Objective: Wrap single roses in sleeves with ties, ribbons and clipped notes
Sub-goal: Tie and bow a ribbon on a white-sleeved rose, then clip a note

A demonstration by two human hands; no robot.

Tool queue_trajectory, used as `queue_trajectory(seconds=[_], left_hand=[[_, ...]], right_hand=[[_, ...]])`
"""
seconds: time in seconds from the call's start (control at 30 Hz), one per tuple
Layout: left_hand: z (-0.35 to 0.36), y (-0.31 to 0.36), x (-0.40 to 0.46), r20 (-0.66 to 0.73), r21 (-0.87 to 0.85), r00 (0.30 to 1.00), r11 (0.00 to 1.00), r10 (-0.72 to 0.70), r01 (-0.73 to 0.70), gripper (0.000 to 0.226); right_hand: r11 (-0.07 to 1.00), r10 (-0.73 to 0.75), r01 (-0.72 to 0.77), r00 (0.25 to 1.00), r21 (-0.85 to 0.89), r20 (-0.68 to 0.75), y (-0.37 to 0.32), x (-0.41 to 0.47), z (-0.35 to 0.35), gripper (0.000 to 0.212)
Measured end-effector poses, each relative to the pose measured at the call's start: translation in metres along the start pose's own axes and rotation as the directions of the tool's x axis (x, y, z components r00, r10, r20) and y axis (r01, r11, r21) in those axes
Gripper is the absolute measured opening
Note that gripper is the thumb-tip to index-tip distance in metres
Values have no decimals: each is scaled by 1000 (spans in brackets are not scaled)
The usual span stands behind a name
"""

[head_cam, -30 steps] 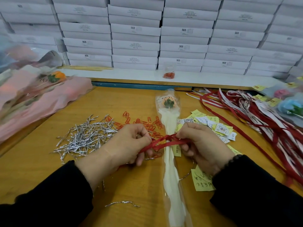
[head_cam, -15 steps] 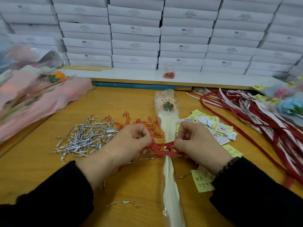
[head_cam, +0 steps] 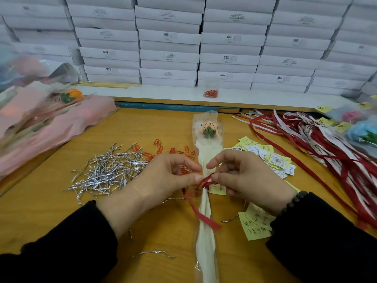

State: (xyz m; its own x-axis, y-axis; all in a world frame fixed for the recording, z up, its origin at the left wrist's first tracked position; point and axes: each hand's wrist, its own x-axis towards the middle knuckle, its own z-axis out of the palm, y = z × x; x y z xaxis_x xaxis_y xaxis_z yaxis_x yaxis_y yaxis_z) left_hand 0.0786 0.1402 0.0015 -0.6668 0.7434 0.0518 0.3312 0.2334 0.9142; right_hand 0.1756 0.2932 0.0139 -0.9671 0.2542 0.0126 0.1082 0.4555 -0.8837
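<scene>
red satin ribbon is knotted round the gathered neck of the clear sleeve, and both hands meet right at that knot. the left hand pinches the ribbon on its own side between thumb and forefinger, the other fingers loosely curled; the right hand pinches the opposite bit the same way. judging by the grip, each hand keeps a loop or end taut so the bow can be shaped without slackening. one loose tail runs from the knot toward the person, just inside the left wrist, lying across the sleeve.

the rose, orange-petalled with a green base, sits in the sleeve's wide end, beyond both sets of fingertips, its wrapped stem passing between the hands so the knot lands mid-stem. a yellow note lies just under the right thumb, touching the sleeve; whether it is clipped yet i cannot tell.

supplies sit within easy reach: silver twist ties outside the left hand, red paper clips beyond its knuckles, more notes beyond the right hand, spare ribbons further to that side.
</scene>
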Motion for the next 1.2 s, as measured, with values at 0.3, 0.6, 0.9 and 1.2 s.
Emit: queue_trajectory(seconds=[0.3, 0.6, 0.9, 1.2], left_hand=[[5, 2, -1, -72, 4, 995, 997, -71, 71, 35], [4, 2, -2, -36, -2, 998, 999, -47, 47, 41], [3, 2, 1, -38, 62, 999, 998, 5, -2, 14], [1, -3, 3, -122, -132, 988, 988, -97, 81, 38]], right_hand=[[990, 1, -13, 996, 140, 85, -1, -2, 6, 36], [972, 14, -29, 998, 233, 67, -1, 0, 13, 34], [986, 39, -44, 999, 159, 36, 0, -1, 13, 27], [992, 70, -73, 997, -104, -31, -3, 0, 10, 11]])
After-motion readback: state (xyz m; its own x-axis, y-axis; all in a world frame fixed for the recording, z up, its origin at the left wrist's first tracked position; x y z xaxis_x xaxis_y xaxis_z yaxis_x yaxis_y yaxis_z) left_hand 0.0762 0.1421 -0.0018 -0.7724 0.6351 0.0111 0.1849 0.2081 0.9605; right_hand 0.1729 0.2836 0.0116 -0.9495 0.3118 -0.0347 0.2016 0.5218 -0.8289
